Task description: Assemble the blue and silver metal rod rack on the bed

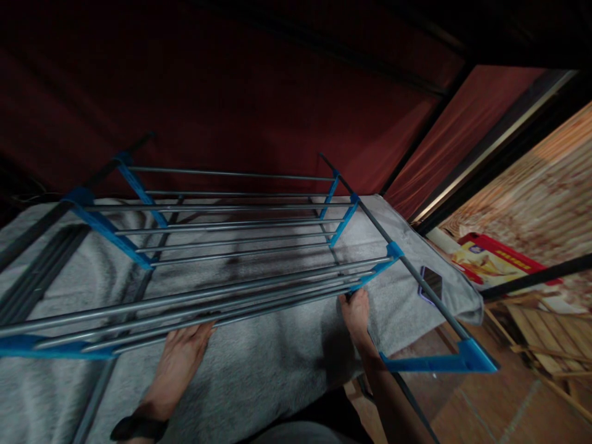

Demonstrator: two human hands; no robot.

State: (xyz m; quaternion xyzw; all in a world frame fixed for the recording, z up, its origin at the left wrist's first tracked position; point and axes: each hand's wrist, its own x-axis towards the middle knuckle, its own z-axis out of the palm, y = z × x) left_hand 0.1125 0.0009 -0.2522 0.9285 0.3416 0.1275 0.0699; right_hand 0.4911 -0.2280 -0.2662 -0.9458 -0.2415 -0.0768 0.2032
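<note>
A rack [277,280] of grey metal tubes and blue plastic brackets stands across a grey fleece cover. Its shelves are rows of parallel tubes. At the near shelf, my left hand [185,348] is closed at the lowest tube, palm down, with its fingertips partly hidden beneath the tubes. My right hand [357,314] is closed at the same shelf's right end, just below a blue bracket [377,271]; the bars and bracket partly cover its fingers. A black band [139,427] circles my left wrist. Another blue bracket [430,362] juts out above my right forearm.
A phone [430,283] lies on the grey cover [282,357], beside the rack's right upright. Dark red panels [259,105] rise behind. At the right are a red and yellow box [499,262] and a slatted wooden piece [546,336] above a tiled floor.
</note>
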